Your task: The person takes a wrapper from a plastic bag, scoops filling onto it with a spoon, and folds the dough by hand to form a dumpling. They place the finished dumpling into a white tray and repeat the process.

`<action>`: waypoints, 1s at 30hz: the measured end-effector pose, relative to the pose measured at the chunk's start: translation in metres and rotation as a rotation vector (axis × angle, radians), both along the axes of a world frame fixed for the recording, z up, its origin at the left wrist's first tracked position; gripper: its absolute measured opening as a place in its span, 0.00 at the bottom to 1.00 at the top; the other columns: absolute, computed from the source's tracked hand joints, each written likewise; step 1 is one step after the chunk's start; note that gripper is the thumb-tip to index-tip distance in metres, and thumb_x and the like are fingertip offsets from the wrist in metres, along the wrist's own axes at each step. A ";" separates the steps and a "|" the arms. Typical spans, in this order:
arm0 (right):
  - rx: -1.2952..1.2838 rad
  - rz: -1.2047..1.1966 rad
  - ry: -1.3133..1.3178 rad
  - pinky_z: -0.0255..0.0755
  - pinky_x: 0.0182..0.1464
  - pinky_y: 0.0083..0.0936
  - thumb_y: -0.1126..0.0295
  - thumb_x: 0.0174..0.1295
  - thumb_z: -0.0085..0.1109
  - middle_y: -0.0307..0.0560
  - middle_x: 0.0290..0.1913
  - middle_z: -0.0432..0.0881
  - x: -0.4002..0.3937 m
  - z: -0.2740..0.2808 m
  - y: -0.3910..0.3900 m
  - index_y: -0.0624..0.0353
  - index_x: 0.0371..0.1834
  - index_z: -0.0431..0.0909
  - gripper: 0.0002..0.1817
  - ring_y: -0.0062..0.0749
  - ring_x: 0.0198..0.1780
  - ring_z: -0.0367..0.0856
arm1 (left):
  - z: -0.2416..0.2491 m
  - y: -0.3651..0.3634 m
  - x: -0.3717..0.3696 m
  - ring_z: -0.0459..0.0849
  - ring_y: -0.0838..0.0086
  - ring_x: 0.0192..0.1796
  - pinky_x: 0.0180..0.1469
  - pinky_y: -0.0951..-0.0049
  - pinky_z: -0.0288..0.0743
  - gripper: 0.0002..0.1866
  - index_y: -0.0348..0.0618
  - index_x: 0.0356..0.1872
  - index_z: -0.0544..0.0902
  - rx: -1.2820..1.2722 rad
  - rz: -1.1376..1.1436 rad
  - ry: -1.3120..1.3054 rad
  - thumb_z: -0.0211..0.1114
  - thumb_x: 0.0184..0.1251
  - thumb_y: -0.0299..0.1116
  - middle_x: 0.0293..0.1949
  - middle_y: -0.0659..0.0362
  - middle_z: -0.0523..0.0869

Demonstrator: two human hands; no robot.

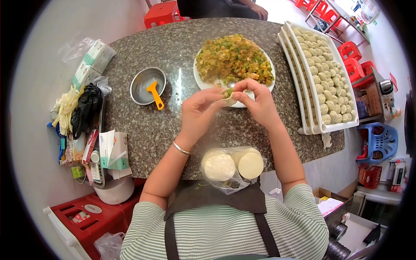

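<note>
Wrapper (228,101) gripped by both hands at near edge of plate (199,81)

Far left of the plate, along the side of the stone-patterned table (173,43), I note packs of tissues (93,63) and, nearer me, a black plastic bag (86,106). Between these and the plate stands a metal bowl (138,89). A tool with an orange handle (154,94) lies in it, its end hanging over the rim on the side towards me.

My left hand (197,110), bangle at the wrist, is at the plate's near left edge, its fingers and thumb closed on the wrapper. Across the table, beyond the plate, is a person in dark clothing (212,8), one hand showing.

The wrapper is held up in front of the plate's near edge, green filling visible at its opening. Nearer me than the plate, two round pale stacks (219,167) sit side by side in clear plastic. The plate itself bears a broad heap of chopped filling (234,58).

My right hand (261,104), at the plate's near right edge, pinches the wrapper between thumb and fingers. Right of the plate, piled white trays (321,128) are found; the top one carries rows of pleated dumplings (323,78).
</note>
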State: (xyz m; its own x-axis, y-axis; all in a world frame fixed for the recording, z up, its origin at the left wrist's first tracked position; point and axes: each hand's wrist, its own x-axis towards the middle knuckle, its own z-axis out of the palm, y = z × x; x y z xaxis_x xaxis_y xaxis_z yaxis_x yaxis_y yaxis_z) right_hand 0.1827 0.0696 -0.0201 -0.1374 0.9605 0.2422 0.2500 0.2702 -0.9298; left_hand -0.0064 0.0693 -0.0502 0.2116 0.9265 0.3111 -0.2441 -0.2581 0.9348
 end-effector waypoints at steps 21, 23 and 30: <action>0.184 -0.138 -0.062 0.73 0.47 0.28 0.75 0.59 0.61 0.48 0.35 0.83 -0.004 -0.008 -0.003 0.65 0.34 0.80 0.04 0.36 0.41 0.81 | -0.003 0.005 0.007 0.86 0.70 0.51 0.53 0.74 0.81 0.10 0.36 0.44 0.86 0.134 0.108 0.201 0.67 0.63 0.22 0.51 0.50 0.86; 0.137 -0.112 -0.035 0.72 0.47 0.27 0.75 0.60 0.61 0.47 0.35 0.83 -0.001 -0.007 -0.002 0.66 0.35 0.80 0.05 0.34 0.40 0.81 | -0.004 0.005 0.007 0.86 0.70 0.51 0.53 0.74 0.81 0.09 0.36 0.44 0.86 0.128 0.093 0.190 0.67 0.63 0.22 0.50 0.50 0.86; 0.067 -0.060 -0.005 0.72 0.47 0.26 0.74 0.61 0.60 0.45 0.35 0.82 0.002 -0.004 -0.003 0.65 0.35 0.80 0.05 0.30 0.40 0.80 | -0.002 0.005 0.011 0.86 0.71 0.48 0.51 0.74 0.81 0.09 0.34 0.44 0.85 0.097 0.049 0.122 0.66 0.63 0.22 0.49 0.52 0.86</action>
